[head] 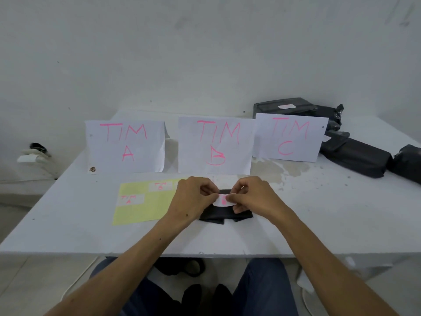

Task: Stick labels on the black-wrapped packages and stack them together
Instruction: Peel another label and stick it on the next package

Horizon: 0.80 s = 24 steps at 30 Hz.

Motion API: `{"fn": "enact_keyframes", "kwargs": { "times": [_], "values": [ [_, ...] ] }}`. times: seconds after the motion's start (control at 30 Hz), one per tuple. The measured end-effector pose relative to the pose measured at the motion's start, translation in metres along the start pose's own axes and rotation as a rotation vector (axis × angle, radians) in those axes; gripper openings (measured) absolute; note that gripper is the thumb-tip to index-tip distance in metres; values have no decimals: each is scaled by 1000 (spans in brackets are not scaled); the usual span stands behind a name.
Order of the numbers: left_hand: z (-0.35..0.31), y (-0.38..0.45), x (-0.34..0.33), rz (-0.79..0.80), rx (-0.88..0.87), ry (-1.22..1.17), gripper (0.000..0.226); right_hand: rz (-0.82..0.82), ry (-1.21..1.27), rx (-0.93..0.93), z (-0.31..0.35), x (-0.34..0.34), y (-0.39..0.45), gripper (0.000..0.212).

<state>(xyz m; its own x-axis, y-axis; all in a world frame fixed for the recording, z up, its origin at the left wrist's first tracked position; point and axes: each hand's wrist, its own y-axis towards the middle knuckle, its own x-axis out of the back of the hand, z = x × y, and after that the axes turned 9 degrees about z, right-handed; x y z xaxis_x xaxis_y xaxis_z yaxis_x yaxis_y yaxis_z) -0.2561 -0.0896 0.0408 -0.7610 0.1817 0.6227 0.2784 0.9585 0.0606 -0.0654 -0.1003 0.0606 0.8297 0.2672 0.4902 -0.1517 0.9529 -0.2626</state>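
Labelling step underway. Left hand [193, 197] and right hand [250, 197] each pinch an end of a white label [222, 200] over the black package [225, 213] at frame centre. Next, probably: lower it flat, press it down.

Left to right on the white table [68, 213]: yellow sheet [141, 208], signs, more packages [355, 158] upper right. Bare wall behind.

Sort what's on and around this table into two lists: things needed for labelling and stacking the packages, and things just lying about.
In use:
- white label, pinched by left hand and right hand
- black package beneath it
- yellow label sheet
- wrapped packages, far right
- TIM A/B/C signs

Lying about:
- wall fitting, left
- dark footwear under the table
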Motion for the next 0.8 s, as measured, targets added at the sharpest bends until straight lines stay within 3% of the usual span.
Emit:
{"fn": "enact_keyframes", "kwargs": {
  "times": [0.47,0.6,0.7,0.8],
  "values": [
    [9,6,-1,38,-78,299,12,-112,-367,70,-6,-9,12,27],
    [16,1,3,64,-136,375,15,-66,-475,228,-16,-6,8,12],
    [22,-5,6,19,-129,404,18,-60,-471,262,-28,-4,6,4],
    [28,-6,8,-18,-72,331,18,-108,-423,226,-39,1,6,13]
  ]
}}
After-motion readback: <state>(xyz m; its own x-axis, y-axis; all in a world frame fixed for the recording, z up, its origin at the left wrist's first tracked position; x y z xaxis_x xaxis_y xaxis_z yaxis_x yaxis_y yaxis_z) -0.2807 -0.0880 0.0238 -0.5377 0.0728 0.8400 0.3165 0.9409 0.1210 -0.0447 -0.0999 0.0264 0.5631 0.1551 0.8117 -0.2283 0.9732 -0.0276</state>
